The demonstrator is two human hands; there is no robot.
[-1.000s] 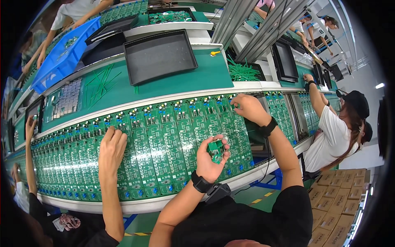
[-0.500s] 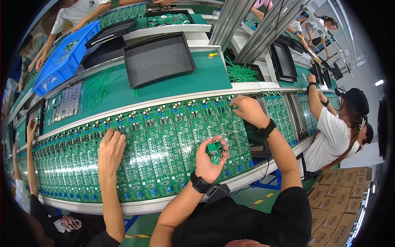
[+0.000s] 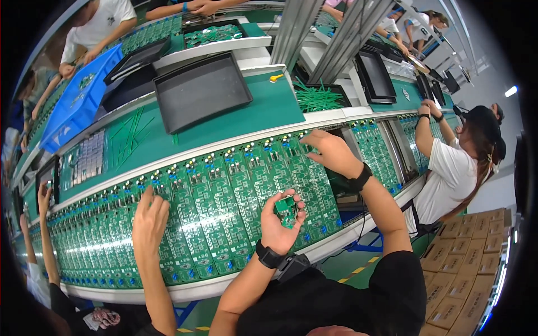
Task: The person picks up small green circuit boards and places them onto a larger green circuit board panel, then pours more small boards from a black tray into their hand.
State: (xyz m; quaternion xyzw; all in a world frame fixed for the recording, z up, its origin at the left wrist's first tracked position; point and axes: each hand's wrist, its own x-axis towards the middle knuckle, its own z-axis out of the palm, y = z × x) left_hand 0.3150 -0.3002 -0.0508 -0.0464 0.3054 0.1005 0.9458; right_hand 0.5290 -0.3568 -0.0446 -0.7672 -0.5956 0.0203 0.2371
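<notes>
Several small green circuit boards (image 3: 285, 205) lie in my left hand (image 3: 279, 228), which is palm up with its fingers curled round them. This hand is above the near part of a long row of green circuit board panels (image 3: 224, 207). My right hand (image 3: 334, 153) is at the far edge of the panels, close to small upright parts on the rightmost ones. Its thumb and forefinger are bent with a gap between them, and I see nothing held there. Blue, yellow and black components line the panels' far ends.
A co-worker's hand (image 3: 150, 215) reaches over the panels on my left. Beyond the rail are a black tray (image 3: 202, 92), green strips (image 3: 319, 98), a blue bin (image 3: 78, 106) and a yellow-handled tool (image 3: 276, 78). Another person (image 3: 457, 162) works at right, near stacked cartons (image 3: 465, 252).
The view has shifted slightly, so the bench appears further left. My right hand stays by the panels' far edge, its thumb and forefinger spread more. The left still holds the small boards.
</notes>
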